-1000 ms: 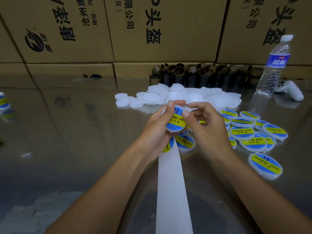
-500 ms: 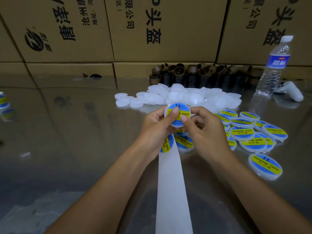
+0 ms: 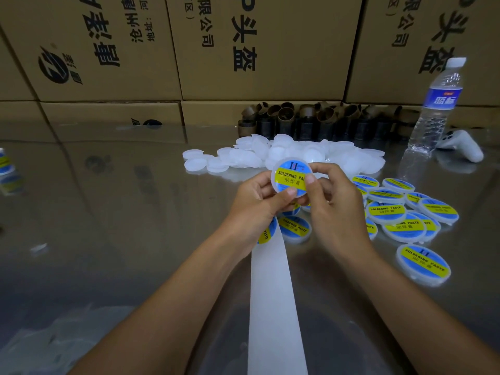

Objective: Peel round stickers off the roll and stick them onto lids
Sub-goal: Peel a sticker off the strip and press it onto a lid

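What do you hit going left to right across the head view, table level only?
Labelled lid at the left edge → loose plain lids → lid held in both hands → pile of labelled lids → water bottle → white controller.

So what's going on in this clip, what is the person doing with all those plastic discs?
A person is labelling small white lids. Both hands hold one lid up above the table, the left hand and right hand pressing its blue and yellow sticker down with the thumbs. A strip of empty backing paper runs toward the person. Unlabelled lids lie heaped behind the hands, and finished lids lie to the right.
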Demonstrator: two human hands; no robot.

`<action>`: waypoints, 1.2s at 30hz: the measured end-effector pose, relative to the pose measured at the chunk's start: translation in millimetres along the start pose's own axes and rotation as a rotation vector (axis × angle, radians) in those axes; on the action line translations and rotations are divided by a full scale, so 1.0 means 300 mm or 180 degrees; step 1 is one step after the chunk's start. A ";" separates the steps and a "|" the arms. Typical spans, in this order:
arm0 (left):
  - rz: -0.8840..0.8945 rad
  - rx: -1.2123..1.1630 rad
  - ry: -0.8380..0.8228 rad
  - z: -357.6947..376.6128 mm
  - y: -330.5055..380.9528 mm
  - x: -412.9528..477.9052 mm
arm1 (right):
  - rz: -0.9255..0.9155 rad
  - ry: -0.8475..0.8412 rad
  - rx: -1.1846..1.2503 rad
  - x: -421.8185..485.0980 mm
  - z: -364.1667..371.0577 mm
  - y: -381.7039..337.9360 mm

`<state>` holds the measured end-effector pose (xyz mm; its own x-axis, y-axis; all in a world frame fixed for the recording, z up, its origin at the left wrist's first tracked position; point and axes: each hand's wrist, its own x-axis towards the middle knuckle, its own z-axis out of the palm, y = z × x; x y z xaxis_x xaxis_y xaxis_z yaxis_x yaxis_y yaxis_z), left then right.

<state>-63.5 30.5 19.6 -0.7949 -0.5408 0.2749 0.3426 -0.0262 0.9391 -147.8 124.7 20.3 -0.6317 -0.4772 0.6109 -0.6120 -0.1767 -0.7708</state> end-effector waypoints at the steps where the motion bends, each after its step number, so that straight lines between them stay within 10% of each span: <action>1: 0.0001 0.0003 0.0029 0.001 -0.001 0.000 | -0.0017 -0.0041 -0.0053 0.001 -0.001 0.003; 8: 0.0003 -0.0178 0.0209 -0.021 0.006 -0.004 | -0.0040 -0.0396 -0.0014 0.002 0.009 0.008; 19: -0.0090 -0.0561 0.1038 -0.071 0.012 0.022 | 0.1114 0.0857 -0.0237 0.062 -0.068 0.055; 36: -0.0129 -0.0239 0.1357 -0.081 0.009 0.040 | 0.1323 0.1380 -0.1656 0.057 -0.140 0.121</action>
<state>-60.1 3.6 20.3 -0.5359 -0.8366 0.1136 0.3633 -0.1071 0.9255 -200.8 146.4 10.3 -0.9207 -0.0191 0.3898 -0.3615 0.4181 -0.8334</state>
